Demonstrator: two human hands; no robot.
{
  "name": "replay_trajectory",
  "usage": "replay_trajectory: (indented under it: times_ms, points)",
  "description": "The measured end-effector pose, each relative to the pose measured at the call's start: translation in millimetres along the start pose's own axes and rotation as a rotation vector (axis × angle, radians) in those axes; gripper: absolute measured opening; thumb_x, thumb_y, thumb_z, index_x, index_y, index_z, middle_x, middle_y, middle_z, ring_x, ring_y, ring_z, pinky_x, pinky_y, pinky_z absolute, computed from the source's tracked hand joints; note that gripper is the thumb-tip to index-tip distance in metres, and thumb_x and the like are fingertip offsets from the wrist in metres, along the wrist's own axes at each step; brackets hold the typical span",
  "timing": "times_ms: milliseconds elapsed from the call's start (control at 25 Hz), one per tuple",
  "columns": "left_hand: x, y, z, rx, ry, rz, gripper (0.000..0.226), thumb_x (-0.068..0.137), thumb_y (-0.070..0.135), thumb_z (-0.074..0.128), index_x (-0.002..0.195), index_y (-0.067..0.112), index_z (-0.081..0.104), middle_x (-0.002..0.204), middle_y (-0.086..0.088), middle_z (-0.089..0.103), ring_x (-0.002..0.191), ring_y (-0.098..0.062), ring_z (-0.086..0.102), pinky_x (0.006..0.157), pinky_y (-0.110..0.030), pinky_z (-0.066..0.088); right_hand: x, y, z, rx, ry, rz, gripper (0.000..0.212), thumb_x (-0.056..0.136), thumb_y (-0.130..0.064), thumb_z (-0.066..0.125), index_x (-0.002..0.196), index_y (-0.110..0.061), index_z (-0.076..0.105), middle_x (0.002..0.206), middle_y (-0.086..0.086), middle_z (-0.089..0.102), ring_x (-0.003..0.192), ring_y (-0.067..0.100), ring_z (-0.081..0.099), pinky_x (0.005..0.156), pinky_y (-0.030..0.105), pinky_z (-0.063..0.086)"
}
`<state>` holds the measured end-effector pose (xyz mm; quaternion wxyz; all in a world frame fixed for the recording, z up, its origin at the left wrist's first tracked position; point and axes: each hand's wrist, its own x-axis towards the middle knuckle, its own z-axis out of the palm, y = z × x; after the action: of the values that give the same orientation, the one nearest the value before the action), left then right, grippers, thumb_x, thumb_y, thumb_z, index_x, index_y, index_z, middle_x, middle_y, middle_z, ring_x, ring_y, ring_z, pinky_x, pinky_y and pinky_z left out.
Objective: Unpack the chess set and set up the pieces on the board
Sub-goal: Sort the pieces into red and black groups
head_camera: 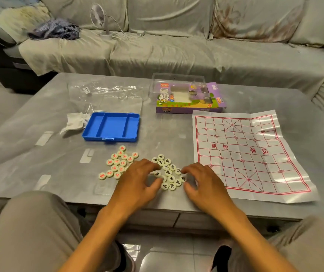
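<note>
While both hands, left hand (pixel 137 180) and right hand (pixel 202 180), rest relaxed fingers around the black-lettered pieces (pixel 170 173), sorting them apart from the red-lettered pieces (pixel 118 163) should ease filling the board (pixel 255 154).

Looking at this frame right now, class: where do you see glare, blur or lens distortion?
Head view: glare streaks the glossy table and the plastic board, and the floor tiles reflect light; the wide lens bows the sofa and table edges; the hands look slightly soft, yet the characters on the pieces stay readable.
</note>
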<state>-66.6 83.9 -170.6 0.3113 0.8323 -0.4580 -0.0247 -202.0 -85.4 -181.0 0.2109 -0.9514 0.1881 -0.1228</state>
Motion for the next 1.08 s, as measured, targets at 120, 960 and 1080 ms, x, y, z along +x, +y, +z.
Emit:
replay_trajectory:
  times_ms: [120, 960, 1080]
  points:
    - [-16, 24, 26, 0.114, -0.111, 0.163, 0.032, 0.085, 0.044, 0.058, 0.111, 0.027, 0.063, 0.109, 0.009, 0.058, 0.099, -0.011, 0.051, 0.079, -0.030, 0.047, -3, -1, 4, -0.072, -0.065, -0.065, 0.026, 0.088, -0.025, 0.058, 0.113, -0.022, 0.063, 0.115, -0.006, 0.058, 0.098, 0.015, 0.050, 0.075, 0.019, 0.036]
    - [-17, 71, 98, 0.393, -0.185, 0.264, 0.052, 0.100, 0.051, 0.029, 0.132, 0.021, 0.057, 0.139, -0.001, 0.053, 0.131, -0.017, 0.047, 0.110, -0.043, 0.020, -22, 104, -10, -0.368, -0.146, 0.341, 0.072, 0.074, -0.075, -0.019, 0.136, -0.042, -0.034, 0.148, -0.010, -0.037, 0.140, 0.019, -0.030, 0.114, 0.047, -0.018]
    - [-17, 70, 100, 0.387, -0.199, 0.267, 0.049, 0.099, 0.048, 0.033, 0.133, 0.020, 0.056, 0.141, -0.001, 0.051, 0.132, -0.018, 0.046, 0.112, -0.042, 0.019, -16, 145, -33, -0.378, -0.094, 0.399, 0.074, 0.081, -0.074, -0.012, 0.146, -0.039, -0.019, 0.155, -0.006, -0.026, 0.144, 0.021, -0.021, 0.117, 0.048, -0.009]
